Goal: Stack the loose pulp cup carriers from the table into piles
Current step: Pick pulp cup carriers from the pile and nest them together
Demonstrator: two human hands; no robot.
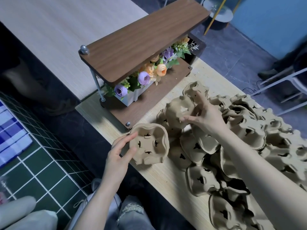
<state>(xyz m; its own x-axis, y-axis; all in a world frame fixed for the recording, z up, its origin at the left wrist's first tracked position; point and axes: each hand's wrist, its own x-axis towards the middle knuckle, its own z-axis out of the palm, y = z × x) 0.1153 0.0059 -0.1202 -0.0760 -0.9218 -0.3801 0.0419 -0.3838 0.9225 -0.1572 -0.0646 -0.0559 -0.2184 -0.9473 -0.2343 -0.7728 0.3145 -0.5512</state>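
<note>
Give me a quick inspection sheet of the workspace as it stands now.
Surface: light wood table, bare strip along its near edge.
Job's things: loose heap of carriers over the table's right part; one carrier held at the table's edge; a second carrier lifted above the heap.
Clutter: wooden two-tier shelf with artificial flowers in a white box.
Grippers: left hand grips the edge carrier; right hand grips the lifted one.
Cables: dark cord on the floor beyond the table.
Surroundings: green tiled floor, blue wall.
</note>
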